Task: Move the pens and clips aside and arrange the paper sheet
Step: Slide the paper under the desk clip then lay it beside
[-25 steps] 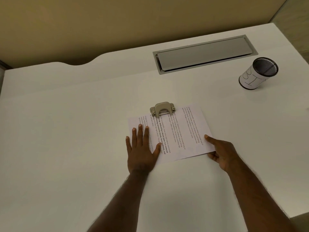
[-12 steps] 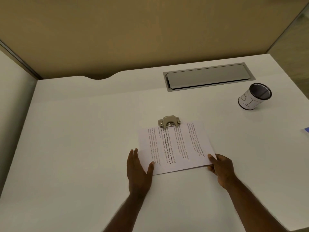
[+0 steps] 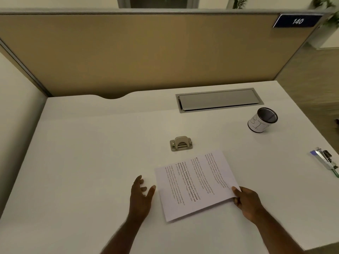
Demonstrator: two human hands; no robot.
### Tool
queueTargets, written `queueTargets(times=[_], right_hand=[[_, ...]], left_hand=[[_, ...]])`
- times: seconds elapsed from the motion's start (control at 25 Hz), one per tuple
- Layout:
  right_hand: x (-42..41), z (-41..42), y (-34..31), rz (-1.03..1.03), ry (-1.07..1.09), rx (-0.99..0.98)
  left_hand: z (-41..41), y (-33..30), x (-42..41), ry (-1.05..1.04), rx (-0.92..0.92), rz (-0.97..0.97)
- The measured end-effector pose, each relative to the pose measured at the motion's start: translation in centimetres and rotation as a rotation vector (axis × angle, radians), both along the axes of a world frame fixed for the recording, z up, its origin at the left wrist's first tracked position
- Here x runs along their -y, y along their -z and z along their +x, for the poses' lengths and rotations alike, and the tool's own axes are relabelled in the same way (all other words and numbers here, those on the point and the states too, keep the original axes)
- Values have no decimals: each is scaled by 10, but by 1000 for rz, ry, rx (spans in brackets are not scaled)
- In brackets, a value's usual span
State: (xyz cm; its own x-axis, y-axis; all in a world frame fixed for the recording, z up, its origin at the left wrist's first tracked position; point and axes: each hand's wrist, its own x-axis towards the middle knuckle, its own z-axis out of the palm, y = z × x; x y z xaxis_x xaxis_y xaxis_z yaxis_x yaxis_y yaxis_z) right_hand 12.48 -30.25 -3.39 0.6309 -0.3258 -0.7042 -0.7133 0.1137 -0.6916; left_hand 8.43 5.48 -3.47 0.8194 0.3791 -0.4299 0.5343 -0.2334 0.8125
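Desk surface (image 3: 91, 162), white and broad, fills most of the view, backed by a tan fabric partition panel (image 3: 146, 52) that carries a dark blue number plate (image 3: 297, 21) reading 140 at its upper right. Set into the desk near the far edge is a long grey metal cable hatch (image 3: 219, 99). Nearer the person lies the white printed paper sheet (image 3: 196, 184), turned at a slant, its far corner pointing toward the hatch and its right near corner lifted slightly off the desk. Right hand (image 3: 247, 202) pinches that corner, thumb on top and fingers curled beneath. Left hand (image 3: 141, 195) hovers just beside the sheet's left edge, fingers loosely spread and holding nothing; whether the thumb tip touches the paper cannot be told. Well to the right stands a white paper-wrapped cylindrical pen holder (image 3: 261, 120) with a black mesh rim, tilted in the wide-angle view. Beyond the sheet, apart from it, sits a small silver metal clip (image 3: 181, 143). At the right desk edge lies a blurred cluster of pens (image 3: 325, 161).
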Motion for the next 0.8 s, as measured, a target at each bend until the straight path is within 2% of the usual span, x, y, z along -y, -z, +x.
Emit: queueTargets(times=[0.08,0.16,0.24,0.32,0.44,0.64,0.8], right_hand=[[6,2,-4,55,5,-25],[6,5,-7,117,10,-34],[6,8,-13,172,3,-40],[8,15,-19,204,-35,-44],[13,33,-34,221,-99,-28],[10,47,-58,341,-89,132],[-16,34,-64,366,-335,177]], left_hand=[[9,-5,4,-48,-97,-163],[11,-8,10,-66,-181,-226],[10,-13,16,-103,-230,-301],[6,-17,23,-107,-249,-468],[-2,-25,33,-98,-185,-613],[-9,-45,67,-264,-17,-626],[-11,-57,101,-379,124,-690]])
